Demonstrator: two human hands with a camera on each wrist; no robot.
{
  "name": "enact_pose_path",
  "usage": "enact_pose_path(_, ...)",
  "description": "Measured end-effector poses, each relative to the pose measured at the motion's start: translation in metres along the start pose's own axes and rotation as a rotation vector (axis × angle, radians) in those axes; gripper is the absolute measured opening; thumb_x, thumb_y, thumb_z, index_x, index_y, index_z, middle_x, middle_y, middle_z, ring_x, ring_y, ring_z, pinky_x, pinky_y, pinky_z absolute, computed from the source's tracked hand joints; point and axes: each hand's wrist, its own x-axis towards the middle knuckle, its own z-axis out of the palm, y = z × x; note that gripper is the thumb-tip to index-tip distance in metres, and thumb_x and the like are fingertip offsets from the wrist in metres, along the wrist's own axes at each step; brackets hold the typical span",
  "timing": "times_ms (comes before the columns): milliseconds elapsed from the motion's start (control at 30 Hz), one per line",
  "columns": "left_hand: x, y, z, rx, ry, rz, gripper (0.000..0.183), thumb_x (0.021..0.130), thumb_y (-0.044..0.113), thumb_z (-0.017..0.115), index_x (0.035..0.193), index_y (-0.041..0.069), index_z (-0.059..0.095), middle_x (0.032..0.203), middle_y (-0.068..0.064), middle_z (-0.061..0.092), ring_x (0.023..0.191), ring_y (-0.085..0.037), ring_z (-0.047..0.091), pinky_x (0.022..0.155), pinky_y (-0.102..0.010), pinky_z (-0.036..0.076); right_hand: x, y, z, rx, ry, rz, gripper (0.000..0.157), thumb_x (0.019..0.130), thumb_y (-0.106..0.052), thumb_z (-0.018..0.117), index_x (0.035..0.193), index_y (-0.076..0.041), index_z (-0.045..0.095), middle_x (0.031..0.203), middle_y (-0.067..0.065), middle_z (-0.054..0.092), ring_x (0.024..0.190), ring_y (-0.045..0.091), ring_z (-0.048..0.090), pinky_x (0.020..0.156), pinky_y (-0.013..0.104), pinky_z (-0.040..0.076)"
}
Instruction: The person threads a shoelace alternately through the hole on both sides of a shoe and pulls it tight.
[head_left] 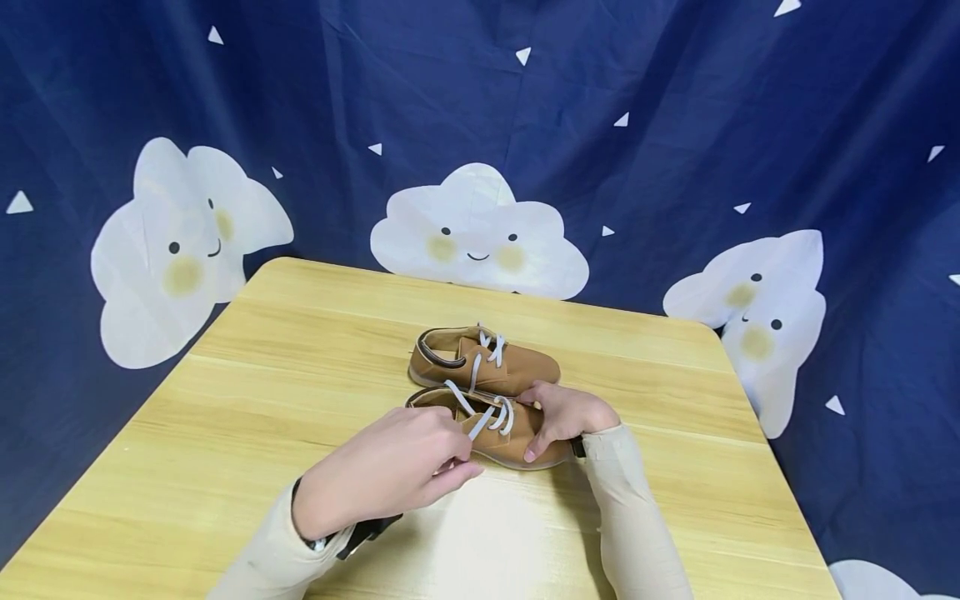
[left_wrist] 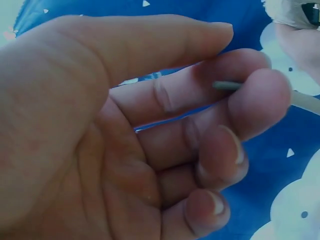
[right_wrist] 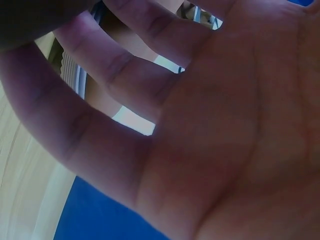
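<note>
Two brown lace-up shoes lie side by side on the table in the head view, toes to the right. My left hand (head_left: 390, 462) is over the heel side of the near shoe (head_left: 498, 452) and pinches a pale shoelace (head_left: 481, 423) that runs from its eyelets. In the left wrist view the lace's tip (left_wrist: 226, 86) sticks out between bent fingers, with the thumb apart from it. My right hand (head_left: 573, 412) grips the toe of the near shoe, thumb on the near side and fingers toward the far shoe (head_left: 531, 368). Palm and fingers hide most of the shoe in the right wrist view.
The shoes stand on a light wooden table (head_left: 247, 400) with rounded far corners. The far shoe, also with pale laces, is right behind the near one. A dark blue curtain (head_left: 450, 100) with clouds and white triangles hangs around the table's back and sides.
</note>
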Motion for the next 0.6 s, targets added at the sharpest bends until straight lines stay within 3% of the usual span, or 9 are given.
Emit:
enact_pose_path(300,-0.012,0.005,-0.01,-0.002,0.048,0.048,0.042,0.101,0.03,0.066,0.062,0.024,0.051,0.064,0.014,0.04,0.065,0.0,0.04,0.056,-0.014,0.033,-0.001,-0.003,0.0,-0.023,0.007,0.024,0.091,0.062,-0.022,0.099,0.14,0.001,0.058,0.136,0.011,0.058,0.132,0.033,0.055,0.115,0.052,0.043)
enact_pose_path(600,-0.019,0.003,-0.014,-0.045,0.2,0.116,0.037,0.1,0.024,0.068,0.065,0.022,0.055,0.064,0.013,0.044,0.067,0.001,0.039,0.063,-0.011,0.036,-0.002,-0.004,0.001,-0.022,0.012,0.045,0.09,0.064,-0.023,0.099,0.14,0.001,0.058,0.142,0.013,0.056,0.136,0.037,0.053,0.117,0.052,0.042)
